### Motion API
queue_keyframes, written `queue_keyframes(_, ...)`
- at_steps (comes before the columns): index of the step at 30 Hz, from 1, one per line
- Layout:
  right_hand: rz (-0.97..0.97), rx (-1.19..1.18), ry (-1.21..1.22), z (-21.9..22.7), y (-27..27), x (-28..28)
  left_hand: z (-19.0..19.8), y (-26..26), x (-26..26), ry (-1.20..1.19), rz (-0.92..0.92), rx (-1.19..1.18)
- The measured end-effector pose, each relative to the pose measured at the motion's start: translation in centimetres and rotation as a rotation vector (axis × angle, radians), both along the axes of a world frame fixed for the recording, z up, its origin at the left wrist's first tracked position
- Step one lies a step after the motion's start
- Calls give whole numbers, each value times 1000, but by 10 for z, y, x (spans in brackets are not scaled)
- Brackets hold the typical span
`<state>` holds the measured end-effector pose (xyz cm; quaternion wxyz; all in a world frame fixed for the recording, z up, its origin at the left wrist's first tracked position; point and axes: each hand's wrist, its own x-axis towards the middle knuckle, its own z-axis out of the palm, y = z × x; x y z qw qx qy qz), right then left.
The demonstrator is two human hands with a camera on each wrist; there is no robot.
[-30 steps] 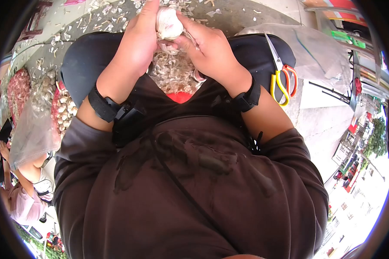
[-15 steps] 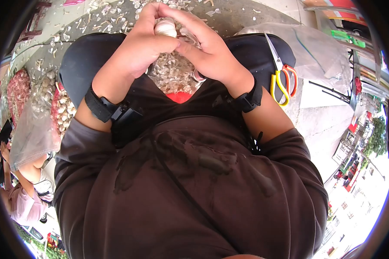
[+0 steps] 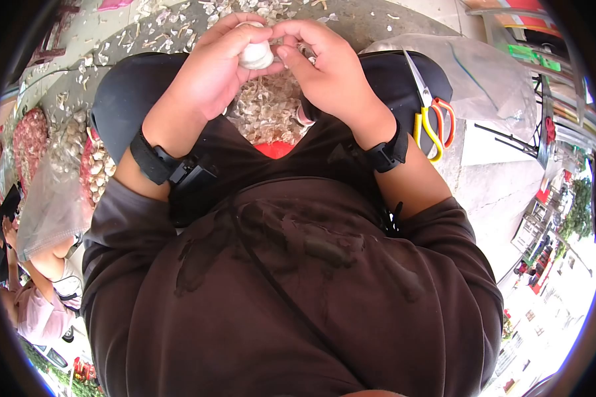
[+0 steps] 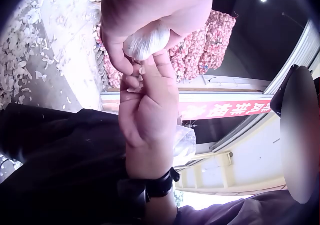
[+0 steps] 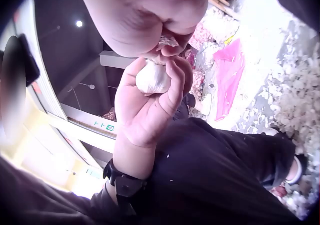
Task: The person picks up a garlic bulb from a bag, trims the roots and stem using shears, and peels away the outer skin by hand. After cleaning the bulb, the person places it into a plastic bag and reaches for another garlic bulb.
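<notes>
A garlic bulb (image 3: 255, 54) is gripped in the left hand (image 3: 208, 76); its right side is pinched by the right hand (image 3: 328, 73)

The head camera looked steeply down at the lap; both wrist cameras sat close, sharing the garlic (image 3: 255, 54).

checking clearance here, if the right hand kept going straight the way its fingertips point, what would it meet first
Most likely the garlic bulb held in the left hand: the right hand has its fingertips curled toward it, seemingly already touching its skin. Nothing shows between them.
</notes>
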<state>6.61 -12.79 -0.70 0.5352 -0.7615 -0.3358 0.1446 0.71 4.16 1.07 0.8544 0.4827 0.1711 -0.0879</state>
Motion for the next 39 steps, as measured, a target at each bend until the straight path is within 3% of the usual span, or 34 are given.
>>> queue_keyframes(3,123,-421,-373,-6,-9,-11,-11,8,5,71,59,261)
queue_keyframes(4,82,-544,-361,-7,-8,-20,-12,7,4,73,50,265)
queue_keyframes(6,-50,-245,-328,-4,1,-22,-11,1,3,74,28,273)
queue_keyframes(8,5,31,-304,10,6,-14,-6,-8,3,68,-29,-10)
queue_keyframes(9,16,-31,-317,8,3,-12,-3,-14,3,66,-63,-155)
queue_keyframes(11,33,-159,-345,3,-3,-8,0,-18,3,114,-78,-30)
queue_keyframes(12,-73,-62,-374,7,-3,-10,0,-13,2,115,-85,57)
queue_keyframes(13,-85,-84,-353,20,-8,-12,-2,-5,2,115,-88,144)
queue_keyframes(14,-96,-104,-331,41,-14,-14,-8,9,1,35,-80,53)
queue_keyframes(15,-106,-123,-308,60,-21,-15,0,8,2,58,55,101)
queue_keyframes(17,-157,-70,-180,91,-49,-12,-6,19,2,6,100,184)
queue_keyframes(18,-180,-73,-87,109,-66,-10,-4,15,2,-24,49,336)
queue_keyframes(20,-354,-52,-71,143,-112,0,2,6,-3,-89,-52,640)
queue_keyframes(21,-499,-87,-146,156,-136,7,3,4,-5,-98,-65,637)
queue_keyframes(22,-626,90,-199,161,-162,21,2,3,-7,-106,-75,635)
queue_keyframes(24,-835,218,-189,163,-222,57,2,4,-8,-110,-89,587)
queue_keyframes(25,-898,138,-143,160,-254,77,1,4,-8,-112,-88,588)
queue_keyframes(26,-961,-148,-64,161,-272,88,-1,5,-7,-115,-89,591)
queue_keyframes(29,-437,-728,148,147,-301,115,-7,2,-6,-178,-94,616)
queue_keyframes(31,-287,-617,134,124,-312,114,-7,1,-5,-214,-120,620)
queue_keyframes(33,-299,-591,200,118,-311,120,-8,3,-4,-221,-147,615)
queue_keyframes(35,-464,-643,360,121,-283,114,0,9,-6,-253,-71,608)
queue_keyframes(36,-493,-509,391,127,-261,95,6,17,-7,-262,-26,616)
queue_keyframes(37,-397,-331,573,132,-263,93,14,31,-8,-349,50,637)
queue_keyframes(39,-260,-345,548,137,-255,74,42,73,-21,-365,201,761)
